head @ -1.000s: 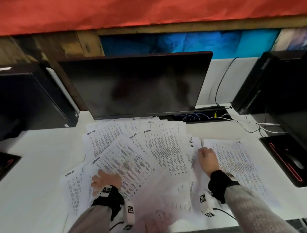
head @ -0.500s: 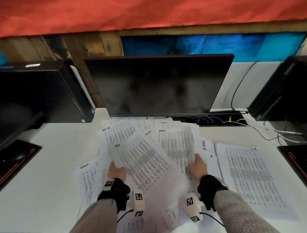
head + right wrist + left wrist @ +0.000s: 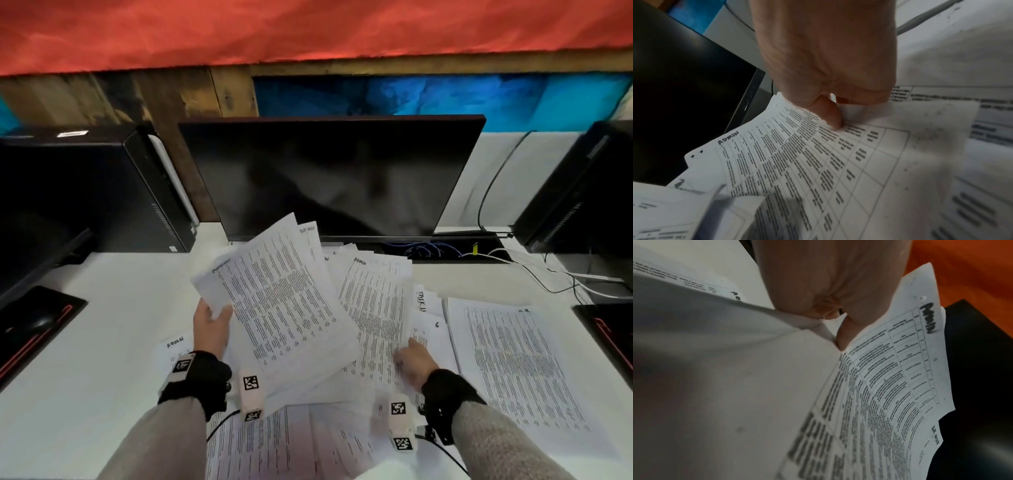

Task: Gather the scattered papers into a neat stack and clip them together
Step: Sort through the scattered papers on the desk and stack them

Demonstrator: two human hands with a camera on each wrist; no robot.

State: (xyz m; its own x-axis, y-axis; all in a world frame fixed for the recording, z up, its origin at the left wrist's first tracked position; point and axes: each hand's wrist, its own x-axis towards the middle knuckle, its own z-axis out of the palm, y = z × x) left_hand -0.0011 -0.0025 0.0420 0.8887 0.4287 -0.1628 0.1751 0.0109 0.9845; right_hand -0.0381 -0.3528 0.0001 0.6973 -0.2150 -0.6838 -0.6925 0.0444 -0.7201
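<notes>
Printed white papers (image 3: 376, 308) lie scattered on the white desk (image 3: 120, 308) in front of the monitor. My left hand (image 3: 210, 325) grips the left edge of a lifted bundle of sheets (image 3: 281, 298), thumb on top; in the left wrist view this bundle (image 3: 890, 386) shows the word ADMIN. My right hand (image 3: 412, 359) pinches the lower edge of another sheaf headed ADMIN (image 3: 373, 301), thumb (image 3: 830, 115) pressed on the print. One sheet (image 3: 513, 359) lies flat at the right, more (image 3: 291, 442) near the front edge. No clip shows.
A dark monitor (image 3: 329, 178) stands just behind the papers. Black computer towers stand at the left (image 3: 85, 192) and right (image 3: 582, 192). Cables (image 3: 548, 270) run at the back right. Black mouse pads with red trim lie at the left (image 3: 30, 325) and right (image 3: 613, 325) edges.
My left hand has lifted its bundle off the desk and tilted it up toward the monitor. My right hand has taken hold of the sheaf beside it.
</notes>
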